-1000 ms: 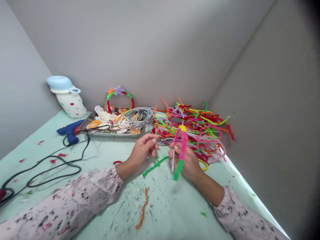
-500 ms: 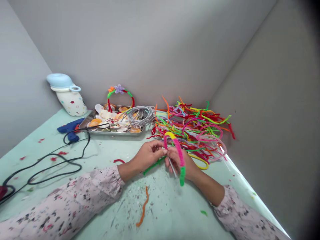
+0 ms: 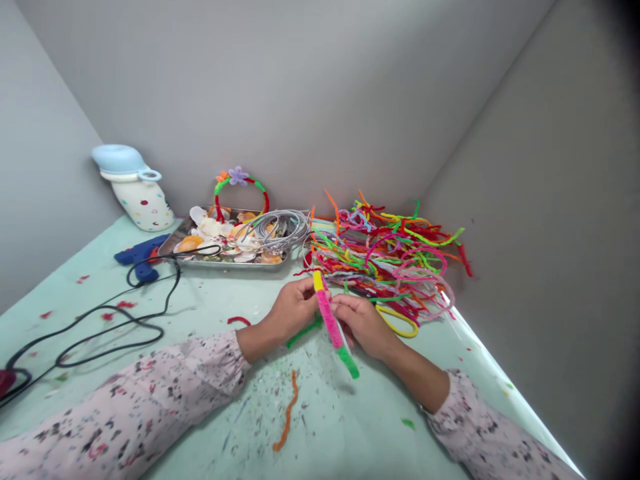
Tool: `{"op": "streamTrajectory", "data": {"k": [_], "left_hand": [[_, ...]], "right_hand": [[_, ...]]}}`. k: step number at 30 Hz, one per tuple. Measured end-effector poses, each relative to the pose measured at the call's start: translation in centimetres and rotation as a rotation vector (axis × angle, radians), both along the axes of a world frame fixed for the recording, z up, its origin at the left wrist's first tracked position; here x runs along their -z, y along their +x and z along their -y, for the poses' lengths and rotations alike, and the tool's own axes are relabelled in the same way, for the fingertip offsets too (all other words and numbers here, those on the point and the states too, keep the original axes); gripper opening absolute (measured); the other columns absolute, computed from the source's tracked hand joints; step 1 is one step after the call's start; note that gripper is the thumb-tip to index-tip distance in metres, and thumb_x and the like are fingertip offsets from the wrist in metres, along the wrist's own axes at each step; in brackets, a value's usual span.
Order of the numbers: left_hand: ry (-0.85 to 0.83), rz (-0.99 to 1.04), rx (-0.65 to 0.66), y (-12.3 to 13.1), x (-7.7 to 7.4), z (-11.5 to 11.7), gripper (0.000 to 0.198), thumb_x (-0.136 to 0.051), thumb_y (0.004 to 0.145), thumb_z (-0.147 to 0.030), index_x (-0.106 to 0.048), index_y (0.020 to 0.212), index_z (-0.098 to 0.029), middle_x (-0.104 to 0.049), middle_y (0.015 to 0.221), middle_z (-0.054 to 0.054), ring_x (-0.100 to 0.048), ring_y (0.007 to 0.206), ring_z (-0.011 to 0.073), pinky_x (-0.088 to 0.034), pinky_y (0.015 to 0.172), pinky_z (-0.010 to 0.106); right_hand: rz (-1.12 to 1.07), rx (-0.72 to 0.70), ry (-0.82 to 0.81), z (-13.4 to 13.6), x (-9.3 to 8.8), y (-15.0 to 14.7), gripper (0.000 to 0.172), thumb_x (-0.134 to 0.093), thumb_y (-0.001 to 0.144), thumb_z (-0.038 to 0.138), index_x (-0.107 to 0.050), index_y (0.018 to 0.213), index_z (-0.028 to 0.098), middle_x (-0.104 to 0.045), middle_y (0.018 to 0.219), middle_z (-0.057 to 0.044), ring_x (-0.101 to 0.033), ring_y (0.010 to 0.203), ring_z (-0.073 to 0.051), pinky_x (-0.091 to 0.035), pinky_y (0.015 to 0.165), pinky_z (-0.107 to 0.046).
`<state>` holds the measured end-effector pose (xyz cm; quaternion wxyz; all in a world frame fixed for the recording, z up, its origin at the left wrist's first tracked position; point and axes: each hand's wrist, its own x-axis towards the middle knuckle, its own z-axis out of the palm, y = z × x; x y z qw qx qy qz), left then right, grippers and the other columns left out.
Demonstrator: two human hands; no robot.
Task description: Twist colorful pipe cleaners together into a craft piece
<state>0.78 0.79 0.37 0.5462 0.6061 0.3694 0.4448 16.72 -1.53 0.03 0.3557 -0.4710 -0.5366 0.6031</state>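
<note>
In the middle of the table, my left hand (image 3: 294, 308) pinches a curved headband of wire wrapped in pipe cleaner (image 3: 329, 320), yellow at the top, then pink, with a green end pointing down. My right hand (image 3: 371, 328) is closed at the band's other side, thumb and fingers together near my left fingertips. The band partly covers the right fingers, so their exact grip is hidden. A green pipe cleaner (image 3: 303, 335) shows below my left hand; I cannot tell whether it is held. An orange pipe cleaner (image 3: 289, 413) lies nearer to me.
A metal tray (image 3: 225, 265) holds shells, with a coil of grey wire (image 3: 295, 230) and a flowered pipe-cleaner band (image 3: 267, 200). Right of it is a heap of pipe cleaners (image 3: 380, 257). A blue glue gun (image 3: 143, 257), its black cord (image 3: 100, 310) and a bottle (image 3: 143, 203) stand left.
The headband has turned and tilted left, so its arch now appears nearly edge-on. Its yellow top has moved left and slightly down; both hands stay close together.
</note>
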Motion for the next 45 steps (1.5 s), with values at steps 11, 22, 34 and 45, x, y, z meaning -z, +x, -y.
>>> {"op": "streamTrajectory", "data": {"k": [11,22,34,45], "left_hand": [[-0.036,0.011,0.061,0.0,0.1,0.0,0.022,-0.066,0.076,-0.031,-0.059,0.063,-0.014,-0.051,0.055,-0.003,-0.041,0.049,0.0079,-0.033,0.048,0.020],[-0.002,-0.014,0.039,0.1,1.2,-0.2,0.021,-0.062,0.079,-0.029,-0.056,0.065,-0.014,-0.055,0.061,-0.002,-0.046,0.056,0.0087,-0.036,0.054,0.020],[0.062,-0.061,0.046,0.3,0.5,0.3,0.017,-0.059,0.081,-0.024,-0.056,0.067,-0.015,-0.054,0.058,-0.003,-0.044,0.052,0.0079,-0.034,0.049,0.019],[-0.074,0.053,-0.010,0.1,1.8,-1.1,0.032,-0.066,0.078,-0.042,-0.054,0.066,-0.015,-0.053,0.047,-0.002,-0.044,0.040,0.0072,-0.031,0.041,0.019]], "right_hand": [[0.043,0.022,0.021,0.2,0.0,-0.1,0.018,-0.052,0.081,0.034,-0.057,0.076,0.018,-0.057,0.048,0.006,-0.044,0.030,-0.007,-0.027,0.029,-0.018],[0.056,0.021,0.012,0.0,0.7,0.1,0.021,-0.053,0.082,0.032,-0.060,0.067,0.019,-0.061,0.051,0.001,-0.047,0.032,-0.010,-0.030,0.030,-0.021],[0.189,0.073,0.034,0.1,-0.1,-0.1,0.029,-0.048,0.080,0.029,-0.056,0.054,0.020,-0.055,0.042,0.000,-0.043,0.031,-0.012,-0.028,0.031,-0.023],[-0.059,-0.107,-0.036,-0.2,0.6,0.4,0.023,-0.051,0.083,0.037,-0.061,0.081,0.016,-0.059,0.048,0.004,-0.047,0.031,-0.008,-0.026,0.031,-0.016]]}}
